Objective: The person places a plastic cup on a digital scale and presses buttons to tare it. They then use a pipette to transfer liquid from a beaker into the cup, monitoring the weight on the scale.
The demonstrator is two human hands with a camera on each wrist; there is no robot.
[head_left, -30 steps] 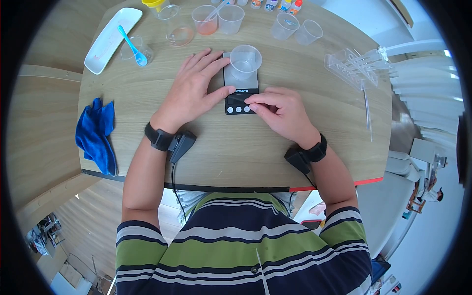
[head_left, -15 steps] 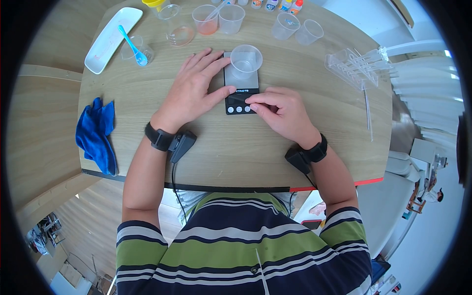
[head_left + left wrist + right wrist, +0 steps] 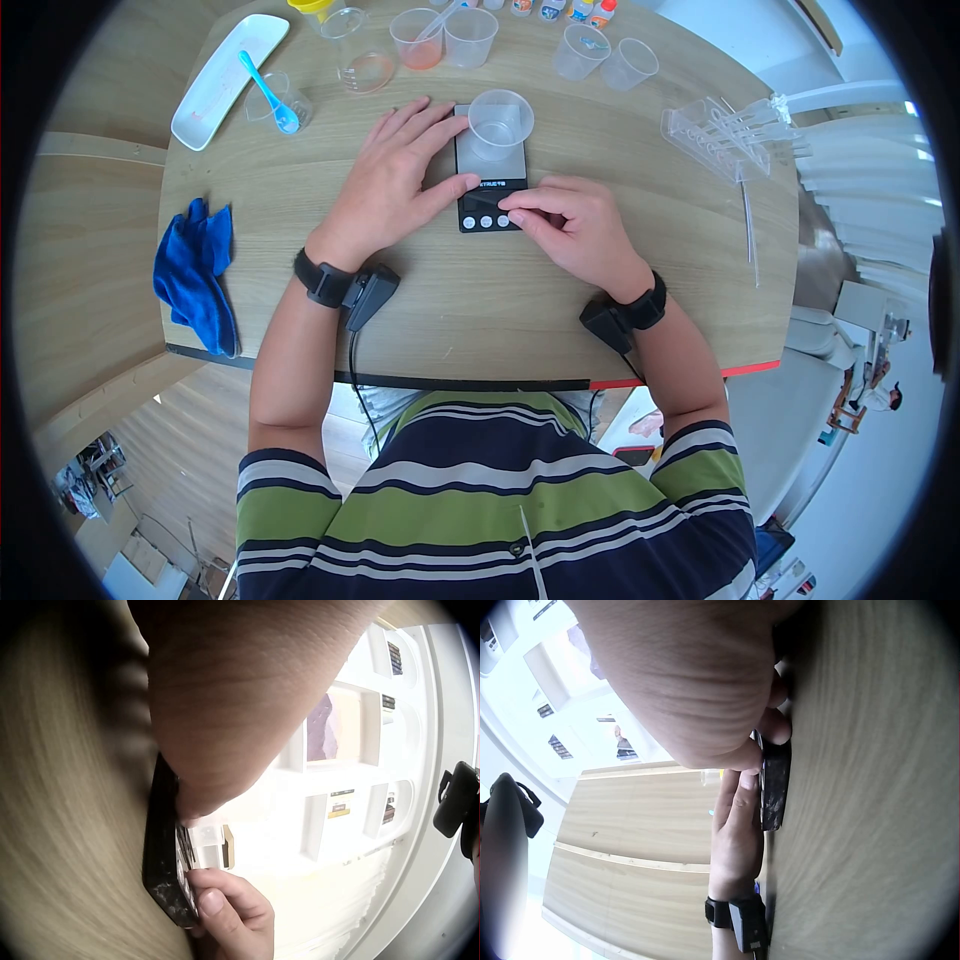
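Observation:
A small black digital scale [image 3: 490, 172] with a grey plate and white round buttons lies on the wooden table. A clear plastic cup [image 3: 500, 122] stands on its plate. My left hand [image 3: 398, 170] rests spread at the scale's left side, its thumb on the strip above the display and its index fingertip by the cup. My right hand [image 3: 580, 225] has its fingers curled at the scale's right edge, thumb and index fingertip together beside the display and buttons. The right wrist view shows curled fingers [image 3: 776, 729] against the scale's black side.
Along the back stand clear cups [image 3: 468, 42], one holding pink liquid, a glass beaker [image 3: 362, 60] and small bottles [image 3: 550, 10]. To the left are a white tray [image 3: 215, 95], a blue spoon [image 3: 285, 118] in a small beaker and a blue cloth [image 3: 195, 275]. A clear rack [image 3: 715, 140] stands right.

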